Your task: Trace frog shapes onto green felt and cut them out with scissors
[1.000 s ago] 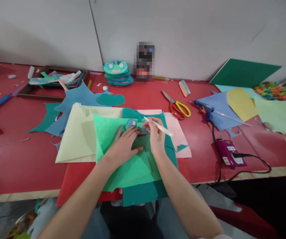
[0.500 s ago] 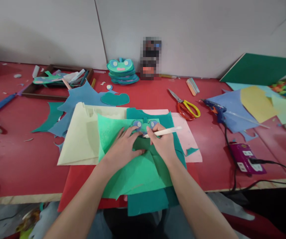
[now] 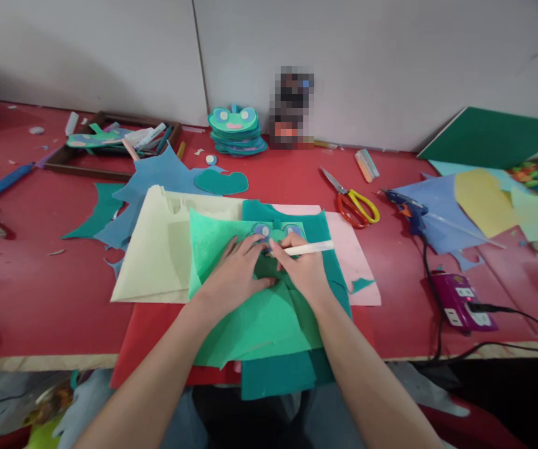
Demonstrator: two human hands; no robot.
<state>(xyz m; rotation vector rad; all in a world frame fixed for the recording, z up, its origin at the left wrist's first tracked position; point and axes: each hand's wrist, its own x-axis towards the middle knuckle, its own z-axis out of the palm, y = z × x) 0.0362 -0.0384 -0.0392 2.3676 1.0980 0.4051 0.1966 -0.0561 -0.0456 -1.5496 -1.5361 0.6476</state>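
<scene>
My right hand [image 3: 306,268] grips a white pen [image 3: 314,247], its tip end low against a green frog-face cutout [image 3: 277,234] with blue and white eyes. Spread flat, my left hand [image 3: 234,271] presses on the cutout's left side and on the bright green felt sheet [image 3: 250,333] below it. The hands cover the lower part of the face, and the pen's tip is hard to see. Under the green felt are a teal sheet [image 3: 278,379], a cream sheet [image 3: 150,255] and a pink sheet [image 3: 360,268].
Scissors [image 3: 357,207] with red and yellow handles lie right of the sheets, near a blue glue gun [image 3: 407,209] and a purple power socket box [image 3: 465,302]. At the back stand stacked frog faces [image 3: 236,134] and a brown tray [image 3: 86,169] of markers. Blue felt scraps [image 3: 154,181] lie left.
The pen has shifted slightly left along the cutout with my right hand and now lies flatter. My left hand stays on the felt. The whole view has moved a little.
</scene>
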